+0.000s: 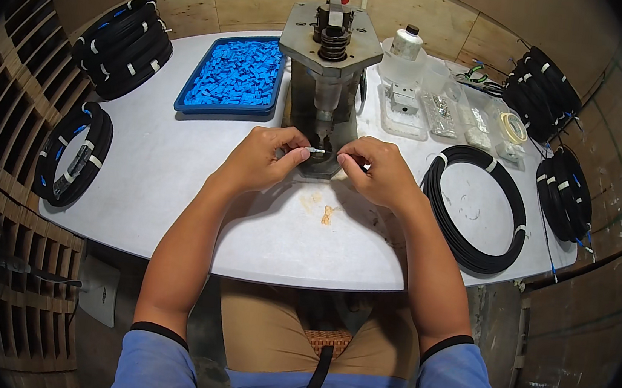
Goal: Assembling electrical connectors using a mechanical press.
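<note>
At the foot of a metal press (327, 90), my two hands face each other across a small gap. My left hand (268, 158) is closed, pinching a small silvery-white connector (316, 150) between thumb and fingertips; it points right, in front of the press's lower tool. My right hand (379, 169) is closed too, its thumb and index finger pinched close to the connector's right end. What lies between the right fingertips is too small to make out; it may be a thin dark cable. Both forearms reach in over the table's near edge.
A blue tray (182, 102) full of small blue pieces stands left of the press. Coils of black cable (511, 249) lie right and left. Behind on the right are clear containers (407, 126) of small parts, a metal block (403, 99), a white bottle (407, 43) and a tape roll (513, 127).
</note>
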`<state>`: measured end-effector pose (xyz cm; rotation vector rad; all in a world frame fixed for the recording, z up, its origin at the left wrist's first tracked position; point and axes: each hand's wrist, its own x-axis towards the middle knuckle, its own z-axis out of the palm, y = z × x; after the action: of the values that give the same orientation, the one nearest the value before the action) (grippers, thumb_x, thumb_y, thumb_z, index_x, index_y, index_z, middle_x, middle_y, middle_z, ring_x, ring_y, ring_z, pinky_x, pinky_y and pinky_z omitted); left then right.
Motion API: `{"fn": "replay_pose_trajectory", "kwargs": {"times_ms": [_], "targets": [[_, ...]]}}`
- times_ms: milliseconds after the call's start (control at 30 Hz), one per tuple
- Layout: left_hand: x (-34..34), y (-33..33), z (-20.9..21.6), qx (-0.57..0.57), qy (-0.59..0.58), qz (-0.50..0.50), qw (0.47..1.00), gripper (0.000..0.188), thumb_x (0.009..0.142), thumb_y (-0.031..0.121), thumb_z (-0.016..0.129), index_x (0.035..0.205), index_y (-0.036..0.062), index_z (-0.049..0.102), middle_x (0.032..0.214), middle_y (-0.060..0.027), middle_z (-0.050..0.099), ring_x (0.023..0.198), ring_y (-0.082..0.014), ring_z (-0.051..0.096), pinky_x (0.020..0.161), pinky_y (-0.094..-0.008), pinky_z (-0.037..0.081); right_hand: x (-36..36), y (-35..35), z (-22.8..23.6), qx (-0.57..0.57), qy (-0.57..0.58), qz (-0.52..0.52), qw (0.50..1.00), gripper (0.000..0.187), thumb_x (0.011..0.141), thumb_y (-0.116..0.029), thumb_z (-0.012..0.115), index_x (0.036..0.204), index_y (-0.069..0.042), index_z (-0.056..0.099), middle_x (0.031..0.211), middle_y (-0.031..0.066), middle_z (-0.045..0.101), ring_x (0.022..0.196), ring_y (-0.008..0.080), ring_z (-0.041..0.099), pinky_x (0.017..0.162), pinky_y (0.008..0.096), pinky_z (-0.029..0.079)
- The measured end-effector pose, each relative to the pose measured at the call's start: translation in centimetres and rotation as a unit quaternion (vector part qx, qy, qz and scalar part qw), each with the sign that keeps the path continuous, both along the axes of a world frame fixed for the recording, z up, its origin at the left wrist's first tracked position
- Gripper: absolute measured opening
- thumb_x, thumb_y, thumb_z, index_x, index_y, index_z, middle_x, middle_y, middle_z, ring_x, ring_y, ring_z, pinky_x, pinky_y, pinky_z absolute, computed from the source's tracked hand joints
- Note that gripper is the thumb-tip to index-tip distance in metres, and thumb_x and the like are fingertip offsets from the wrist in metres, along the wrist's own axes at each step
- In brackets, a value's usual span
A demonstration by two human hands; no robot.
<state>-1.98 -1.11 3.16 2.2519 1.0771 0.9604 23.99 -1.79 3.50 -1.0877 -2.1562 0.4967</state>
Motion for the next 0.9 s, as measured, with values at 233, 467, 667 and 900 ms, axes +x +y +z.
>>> {"fn": "replay_pose_trajectory", "kwargs": {"times_ms": [233, 467, 667, 900], "targets": [[0.14, -0.09, 0.0, -0.008, 0.006, 0.006, 1.0, 0.021, 0.095, 0.019, 0.07, 0.102, -0.0003, 0.073, 0.089, -0.0154, 0.076, 0.079, -0.025, 0.073, 0.074, -0.036, 0.057, 0.05, 0.08, -0.22, 0.012, 0.013, -0.009, 1.0, 0.016, 0.092, -0.015, 0.07, 0.095, 0.0, 0.074, 0.087, 0.0135, 0.073, 0.075, 0.0239, 0.071, 0.071, 0.034, 0.056], [0.22, -0.15, 0.05, 0.001, 0.009, 0.01, 1.0, 0.017, 0.092, 0.013, 0.071, 0.101, -0.0016, 0.072, 0.091, -0.0163, 0.076, 0.084, -0.0262, 0.075, 0.077, -0.037, 0.058, 0.05, 0.06, -0.19, 0.008, 0.018, -0.003, 1.0, 0.013, 0.089, -0.012, 0.074, 0.094, 0.0, 0.074, 0.086, 0.0133, 0.073, 0.075, 0.0229, 0.072, 0.072, 0.0331, 0.057], [0.4, -0.14, 0.08, 0.017, 0.004, 0.003, 1.0, 0.016, 0.091, 0.011, 0.072, 0.1, -0.0015, 0.072, 0.091, -0.0159, 0.076, 0.084, -0.0256, 0.075, 0.076, -0.0361, 0.058, -0.01, -0.12, -0.04, 0.016, -0.01, -0.011, 1.0, 0.014, 0.087, -0.015, 0.073, 0.091, -0.002, 0.073, 0.085, 0.0135, 0.071, 0.079, 0.0289, 0.068, 0.074, 0.0389, 0.055], [0.37, -0.05, -0.17, 0.03, -0.004, 0.001, 1.0, 0.015, 0.09, 0.01, 0.073, 0.099, -0.0014, 0.071, 0.089, -0.0152, 0.076, 0.082, -0.0243, 0.074, 0.075, -0.0354, 0.058, -0.01, 0.03, -0.19, 0.052, -0.018, -0.011, 0.998, 0.012, 0.087, -0.012, 0.075, 0.091, -0.001, 0.073, 0.084, 0.0131, 0.071, 0.075, 0.0241, 0.071, 0.071, 0.0347, 0.057]]}}
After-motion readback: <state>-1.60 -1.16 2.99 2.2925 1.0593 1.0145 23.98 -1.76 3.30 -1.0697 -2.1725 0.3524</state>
